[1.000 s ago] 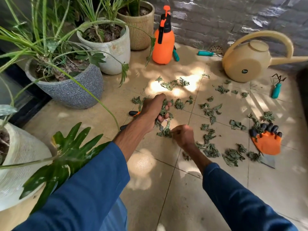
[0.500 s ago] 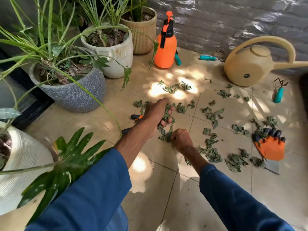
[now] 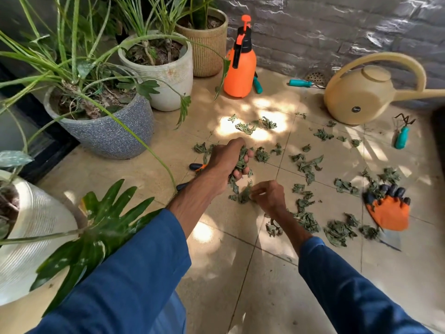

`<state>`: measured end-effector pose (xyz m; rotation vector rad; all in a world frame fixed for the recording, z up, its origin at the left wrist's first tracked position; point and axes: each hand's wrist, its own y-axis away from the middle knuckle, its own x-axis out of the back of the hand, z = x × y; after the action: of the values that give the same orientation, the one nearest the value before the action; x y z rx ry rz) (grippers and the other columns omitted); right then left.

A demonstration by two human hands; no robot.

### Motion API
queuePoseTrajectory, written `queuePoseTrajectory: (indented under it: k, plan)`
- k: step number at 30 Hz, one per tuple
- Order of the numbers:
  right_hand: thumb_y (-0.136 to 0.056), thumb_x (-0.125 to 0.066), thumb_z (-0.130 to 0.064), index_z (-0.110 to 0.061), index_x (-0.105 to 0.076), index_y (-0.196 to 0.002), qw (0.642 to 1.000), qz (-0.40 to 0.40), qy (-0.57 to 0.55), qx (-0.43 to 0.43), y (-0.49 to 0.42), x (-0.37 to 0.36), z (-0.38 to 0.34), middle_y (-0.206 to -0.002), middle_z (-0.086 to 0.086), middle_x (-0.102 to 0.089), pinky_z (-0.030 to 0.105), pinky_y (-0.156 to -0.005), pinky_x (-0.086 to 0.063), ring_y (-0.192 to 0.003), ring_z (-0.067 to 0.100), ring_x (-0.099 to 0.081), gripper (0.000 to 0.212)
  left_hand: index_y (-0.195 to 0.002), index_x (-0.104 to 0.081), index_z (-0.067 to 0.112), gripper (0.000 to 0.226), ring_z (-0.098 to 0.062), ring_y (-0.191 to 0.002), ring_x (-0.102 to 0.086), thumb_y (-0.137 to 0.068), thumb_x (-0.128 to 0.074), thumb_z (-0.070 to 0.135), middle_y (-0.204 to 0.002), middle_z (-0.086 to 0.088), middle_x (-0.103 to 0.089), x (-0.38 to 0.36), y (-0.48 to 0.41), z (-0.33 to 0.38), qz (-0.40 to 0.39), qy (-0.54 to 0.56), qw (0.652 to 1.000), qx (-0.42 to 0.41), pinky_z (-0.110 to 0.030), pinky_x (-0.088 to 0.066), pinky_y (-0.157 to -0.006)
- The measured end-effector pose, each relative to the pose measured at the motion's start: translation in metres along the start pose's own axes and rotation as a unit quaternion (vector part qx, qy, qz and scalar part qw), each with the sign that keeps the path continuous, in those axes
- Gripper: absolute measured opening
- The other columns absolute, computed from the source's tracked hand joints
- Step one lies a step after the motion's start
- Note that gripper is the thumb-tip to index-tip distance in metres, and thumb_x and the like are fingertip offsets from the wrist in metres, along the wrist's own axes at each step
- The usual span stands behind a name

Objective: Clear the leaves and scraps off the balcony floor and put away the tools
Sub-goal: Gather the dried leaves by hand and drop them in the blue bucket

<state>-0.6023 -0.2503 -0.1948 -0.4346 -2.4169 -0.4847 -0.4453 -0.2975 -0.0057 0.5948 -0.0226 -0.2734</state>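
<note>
Dry green leaf scraps [image 3: 305, 166] lie scattered over the beige tiled floor [image 3: 265, 285]. My left hand [image 3: 227, 160] grips a bunch of leaves above the floor. Just right of it, my right hand [image 3: 268, 195] pinches a leaf [image 3: 244, 194] off the tiles. Pruning shears [image 3: 195, 167] with black and orange handles lie partly hidden under my left wrist. An orange and black glove [image 3: 390, 210] rests on a trowel blade [image 3: 392, 239] at the right. Teal-handled tools lie near the wall [image 3: 298, 82] and at the far right [image 3: 401, 138].
An orange spray bottle [image 3: 240, 66] and a beige watering can [image 3: 361, 92] stand by the grey brick wall. Several potted plants crowd the left side, among them a grey pot [image 3: 108, 131] and a white pot [image 3: 168, 75]. A big leaf [image 3: 96, 230] overhangs my left sleeve.
My right hand has opened from a fist into a pinch on a leaf by the left hand. The left hand keeps its bunch. The view has shifted slightly.
</note>
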Motion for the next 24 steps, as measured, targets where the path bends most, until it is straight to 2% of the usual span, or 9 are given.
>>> queuePoseTrajectory:
  k: [3, 5, 7, 9, 13, 15, 18, 22, 24]
  plan:
    - [-0.083, -0.075, 0.000, -0.013, -0.076, -0.082, 0.999, -0.030, -0.027, 0.016, -0.013, -0.001, -0.014, -0.084, 0.006, -0.075, 0.033, -0.072, -0.061, -0.078, 0.020, -0.072, 0.014, -0.072, -0.067, 0.013, 0.029, -0.013, -0.043, -0.050, -0.093, -0.051, 0.025, -0.064, 0.002, -0.056, 0.000, 0.001, 0.001, 0.001, -0.003, 1.000, -0.005, -0.020, -0.025, -0.038]
    - [-0.084, -0.074, -0.005, -0.014, -0.077, -0.088, 0.999, -0.046, 0.020, 0.020, -0.022, -0.008, -0.016, -0.086, 0.004, -0.073, 0.025, -0.069, -0.058, -0.076, 0.017, -0.068, 0.010, -0.073, -0.067, 0.012, 0.028, -0.013, -0.043, -0.050, -0.093, -0.052, 0.025, -0.064, 0.002, -0.056, 0.001, 0.001, 0.001, 0.004, -0.002, 1.000, -0.007, -0.019, -0.025, -0.038]
    - [-0.085, -0.077, -0.012, -0.010, -0.076, -0.096, 0.995, -0.027, 0.089, 0.031, -0.027, -0.018, -0.012, -0.092, 0.003, -0.071, 0.009, -0.056, -0.049, -0.075, 0.010, -0.066, 0.011, -0.075, -0.068, 0.012, 0.026, -0.013, -0.043, -0.050, -0.092, -0.052, 0.024, -0.063, 0.002, -0.056, 0.002, 0.002, 0.001, 0.006, 0.000, 1.000, -0.008, -0.018, -0.025, -0.038]
    - [-0.086, -0.077, -0.016, -0.006, -0.074, -0.099, 0.990, -0.023, 0.135, 0.046, -0.026, -0.030, -0.002, -0.100, 0.004, -0.069, 0.005, -0.050, -0.043, -0.077, 0.011, -0.066, 0.017, -0.075, -0.067, 0.012, 0.025, -0.013, -0.042, -0.050, -0.092, -0.052, 0.022, -0.062, 0.002, -0.056, 0.005, 0.003, 0.001, 0.007, 0.005, 1.000, -0.008, -0.018, -0.025, -0.038]
    - [-0.096, -0.059, -0.023, -0.034, -0.065, -0.106, 0.971, -0.035, 0.229, 0.059, -0.007, -0.037, 0.015, -0.105, 0.001, -0.065, 0.020, -0.063, -0.044, -0.080, 0.011, -0.055, 0.017, -0.073, -0.067, 0.011, 0.026, -0.013, -0.041, -0.050, -0.092, -0.054, 0.022, -0.060, 0.003, -0.056, 0.007, 0.001, 0.001, 0.018, 0.009, 1.000, -0.005, -0.018, -0.025, -0.038]
    - [-0.099, -0.054, -0.019, -0.022, -0.063, -0.108, 0.962, -0.048, 0.256, 0.081, 0.006, -0.036, 0.014, -0.100, -0.001, -0.058, 0.021, -0.066, -0.038, -0.079, 0.010, -0.048, 0.013, -0.073, -0.068, 0.011, 0.026, -0.014, -0.041, -0.050, -0.091, -0.054, 0.022, -0.059, 0.003, -0.057, 0.006, 0.001, 0.001, 0.022, 0.010, 1.000, -0.001, -0.019, -0.025, -0.039]
    - [-0.099, -0.056, -0.015, -0.015, -0.067, -0.107, 0.966, -0.048, 0.241, 0.082, 0.017, -0.037, 0.012, -0.101, -0.003, -0.063, 0.022, -0.067, -0.047, -0.077, 0.010, -0.057, 0.014, -0.075, -0.068, 0.010, 0.025, -0.013, -0.041, -0.050, -0.091, -0.054, 0.022, -0.059, 0.003, -0.056, 0.003, 0.002, 0.002, 0.020, 0.010, 1.000, -0.001, -0.019, -0.026, -0.039]
    - [-0.096, -0.059, -0.005, -0.011, -0.072, -0.088, 0.993, 0.012, 0.118, 0.029, 0.009, -0.032, 0.011, -0.089, -0.005, -0.069, 0.010, -0.051, -0.048, -0.064, -0.002, -0.059, 0.016, -0.074, -0.068, 0.010, 0.025, -0.014, -0.040, -0.050, -0.091, -0.053, 0.021, -0.057, 0.003, -0.056, 0.000, 0.004, 0.004, 0.014, 0.014, 1.000, -0.004, -0.019, -0.025, -0.038]
    - [-0.091, -0.064, 0.000, -0.009, -0.076, -0.087, 0.997, 0.038, 0.065, 0.002, 0.004, -0.021, 0.003, -0.089, -0.002, -0.073, 0.015, -0.058, -0.056, -0.069, 0.003, -0.066, 0.016, -0.074, -0.068, 0.010, 0.024, -0.014, -0.041, -0.050, -0.091, -0.053, 0.021, -0.059, 0.003, -0.056, 0.001, 0.005, 0.005, 0.011, 0.015, 1.000, -0.006, -0.019, -0.025, -0.038]
